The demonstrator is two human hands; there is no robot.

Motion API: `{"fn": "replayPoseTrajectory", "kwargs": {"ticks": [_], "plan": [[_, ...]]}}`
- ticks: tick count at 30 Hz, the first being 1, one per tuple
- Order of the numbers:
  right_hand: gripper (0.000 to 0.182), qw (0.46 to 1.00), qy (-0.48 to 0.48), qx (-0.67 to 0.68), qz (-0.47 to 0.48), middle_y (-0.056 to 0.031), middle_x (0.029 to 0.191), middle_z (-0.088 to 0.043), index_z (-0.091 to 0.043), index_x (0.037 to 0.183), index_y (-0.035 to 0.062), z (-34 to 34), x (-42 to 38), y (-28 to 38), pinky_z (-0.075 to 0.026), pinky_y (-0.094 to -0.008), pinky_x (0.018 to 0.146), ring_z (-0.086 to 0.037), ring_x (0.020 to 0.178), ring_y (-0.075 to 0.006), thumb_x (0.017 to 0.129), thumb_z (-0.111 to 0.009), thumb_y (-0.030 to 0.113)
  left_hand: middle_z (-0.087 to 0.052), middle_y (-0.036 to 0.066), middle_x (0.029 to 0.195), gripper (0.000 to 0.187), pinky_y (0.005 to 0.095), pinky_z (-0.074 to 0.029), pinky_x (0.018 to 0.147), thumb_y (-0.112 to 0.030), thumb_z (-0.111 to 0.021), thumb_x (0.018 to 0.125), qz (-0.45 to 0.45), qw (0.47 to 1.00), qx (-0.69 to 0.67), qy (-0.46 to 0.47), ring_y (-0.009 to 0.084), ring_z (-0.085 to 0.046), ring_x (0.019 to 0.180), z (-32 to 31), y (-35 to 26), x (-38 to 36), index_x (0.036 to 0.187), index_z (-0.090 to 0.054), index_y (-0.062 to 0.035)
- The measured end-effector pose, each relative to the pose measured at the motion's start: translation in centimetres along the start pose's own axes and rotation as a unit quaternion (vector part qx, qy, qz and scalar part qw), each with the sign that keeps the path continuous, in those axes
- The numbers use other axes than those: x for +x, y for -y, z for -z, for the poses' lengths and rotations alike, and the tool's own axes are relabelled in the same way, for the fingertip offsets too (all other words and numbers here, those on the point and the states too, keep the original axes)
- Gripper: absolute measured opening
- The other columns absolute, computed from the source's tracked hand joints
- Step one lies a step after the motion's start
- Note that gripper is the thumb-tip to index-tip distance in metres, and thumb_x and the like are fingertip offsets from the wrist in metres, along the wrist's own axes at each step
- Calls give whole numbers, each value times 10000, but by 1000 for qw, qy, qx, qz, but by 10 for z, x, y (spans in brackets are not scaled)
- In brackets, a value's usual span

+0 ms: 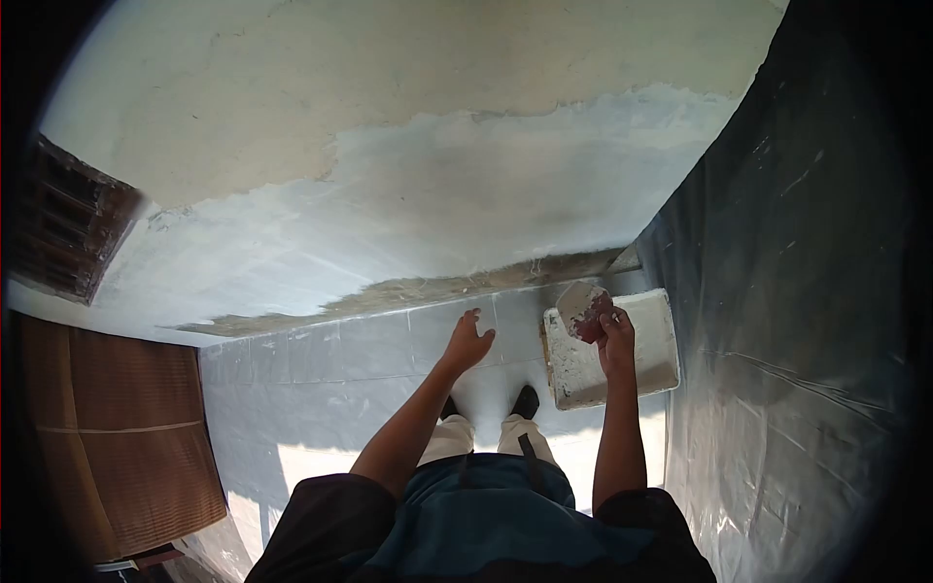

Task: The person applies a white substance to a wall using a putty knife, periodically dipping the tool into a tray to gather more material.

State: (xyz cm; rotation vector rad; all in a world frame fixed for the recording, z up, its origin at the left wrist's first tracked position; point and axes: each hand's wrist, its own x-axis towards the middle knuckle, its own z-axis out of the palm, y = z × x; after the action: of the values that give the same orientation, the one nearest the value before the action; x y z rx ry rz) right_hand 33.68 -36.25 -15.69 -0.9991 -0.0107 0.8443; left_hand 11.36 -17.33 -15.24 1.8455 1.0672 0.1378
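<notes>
Head view, entries placed relative to the white tray (649,340) on the floor by the wall.

Item: my right hand (616,335), over the tray's near-left corner, fingers closed around the reddish handle of a putty knife (584,306). Its blade, smeared with pale filler, tilts up just above the tray's left edge.

Item: my left hand (469,342), well left of the tray, fingers spread and empty, hanging in the air above the floor, touching nothing.

Step in hand, as I judge it: loading the knife from the tray. The next move would call for a level blade so the filler stays on, and a steady lift toward the patched wall (466,185).

Item: wall, beyond the tray; a broad grey-white skimmed patch over bare beige plaster, with a rough brown strip along its foot.

Item: floor (321,369), pale tiles, dusty, under the tray; my shoes (526,400) stand just left of it.

Item: dark plastic sheeting (807,291), right of the tray.

Item: brown wooden panel (107,437), far left of the tray.
</notes>
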Motion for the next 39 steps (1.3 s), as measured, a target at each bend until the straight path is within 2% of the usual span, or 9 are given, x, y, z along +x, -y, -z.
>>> {"fn": "replayPoseTrajectory", "kwargs": {"ticks": [2, 9, 15, 19, 21, 23, 25, 31, 39], "plan": [[240, 999, 52, 2, 13, -108, 1090, -581, -464, 1125, 17, -40, 3, 9, -517, -368, 871, -606, 984, -206, 889, -511, 4, -449, 258, 1292, 634, 388, -465, 906, -212, -640, 828, -12, 999, 30, -35, 360, -539, 1101, 21, -1, 8, 1328, -332, 27], [245, 982, 185, -25, 40, -90, 1103, -583, -480, 1159, 13, -171, 7, 18, -509, -359, 871, -600, 1003, -196, 920, -511, 56, -412, 249, 1328, 647, 394, -438, 940, -197, -634, 835, -53, 989, -26, -136, 355, -492, 1157, 104, -29, 11, 1349, -309, 23], [297, 961, 184, -114, 173, -93, 1086, -593, -488, 1209, -34, -282, -14, 20, -469, -324, 911, -577, 1001, -155, 939, -497, 90, -376, 220, 1351, 626, 398, -428, 948, -132, -618, 836, -80, 965, -75, -238, 349, -473, 1174, 171, -38, 12, 1357, -303, 15], [290, 881, 147, -291, 343, -156, 1103, -622, -516, 1201, -39, -335, -34, 19, -455, -318, 919, -595, 1032, -195, 947, -477, 94, -391, 240, 1301, 574, 413, -359, 1010, -50, -586, 801, -164, 942, -62, -286, 380, -420, 1190, 203, -52, 3, 1306, -330, 46], [260, 773, 140, -353, 507, -175, 1130, -622, -557, 1165, -27, -349, -31, 12, -464, -349, 923, -604, 1064, -255, 929, -466, 32, -376, 236, 1312, 571, 426, -341, 1017, -33, -576, 789, -209, 928, -1, -310, 385, -404, 1201, 216, -54, 2, 1303, -338, 38], [276, 744, 121, -346, 559, -167, 1149, -617, -584, 1143, -14, -359, -23, 3, -464, -381, 946, -589, 1094, -310, 891, -476, -41, -361, 233, 1323, 570, 439, -323, 1025, -16, -567, 777, -254, 907, 60, -331, 390, -388, 1212, 228, -59, -1, 1301, -345, 29], [289, 639, 86, -398, 652, -155, 1147, -617, -593, 1131, -12, -363, -15, -1, -449, -432, 973, -566, 1122, -325, 865, -496, -72, -319, 214, 1354, 595, 478, -285, 1038, -1, -564, 749, -271, 886, 128, -354, 386, -326, 1265, 238, -68, -8, 1306, -355, 5], [324, 595, 17, -416, 687, -133, 1133, -626, -625, 1113, 30, -377, -1, -27, -408, -523, 997, -521, 1173, -343, 829, -511, -76, -298, 169, 1374, 631, 520, -230, 1064, -61, -598, 733, -384, 817, 274, -332, 374, -234, 1327, 269, -49, 11, 1321, -369, -52], [369, 555, -59, -450, 697, -122, 1224, -588, -605, 1165, 58, -393, 22, -70, -360, -510, 999, -477, 1222, -365, 835, -500, -70, -288, 126, 1400, 601, 544, -127, 1092, -102, -612, 742, -423, 762, 369, -322, 350, -183, 1368, 305, -12, 45, 1306, -408, -145]]}}
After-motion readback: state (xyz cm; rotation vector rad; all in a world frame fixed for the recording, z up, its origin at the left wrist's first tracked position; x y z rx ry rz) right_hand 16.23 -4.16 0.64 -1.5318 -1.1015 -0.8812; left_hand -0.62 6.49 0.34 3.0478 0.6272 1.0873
